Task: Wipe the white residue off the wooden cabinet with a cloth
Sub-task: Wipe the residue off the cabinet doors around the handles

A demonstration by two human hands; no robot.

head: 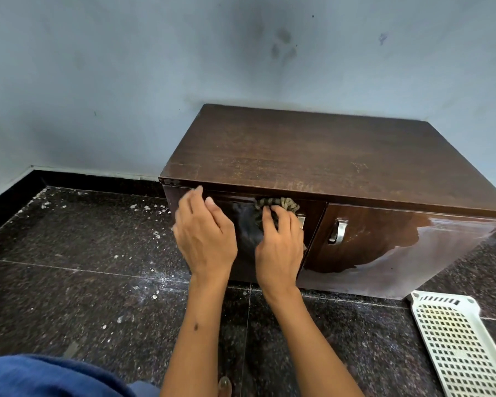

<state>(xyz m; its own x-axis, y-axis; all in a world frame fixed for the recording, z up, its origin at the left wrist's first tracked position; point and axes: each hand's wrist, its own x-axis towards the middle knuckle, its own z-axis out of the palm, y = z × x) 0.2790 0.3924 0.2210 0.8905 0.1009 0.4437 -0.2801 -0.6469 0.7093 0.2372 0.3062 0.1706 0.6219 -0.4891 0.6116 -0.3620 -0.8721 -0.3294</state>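
A low dark wooden cabinet (327, 156) stands against the wall, its top scuffed with pale marks. A crumpled brownish patterned cloth (281, 204) lies against the upper part of the left door, and my right hand (279, 242) presses it there with curled fingers. My left hand (205, 236) is beside it, fingers relaxed, against the left door's front near the cabinet's left corner. The left door's handle is mostly hidden behind my right hand. The glossy right door (398, 247) shows hazy whitish smears.
A metal handle (337, 231) sits on the right door. White crumbs and dust (143, 247) litter the dark speckled floor left of the cabinet. A white perforated plastic tray (458, 345) lies on the floor at lower right. A blue-clad knee (46, 378) fills the bottom left.
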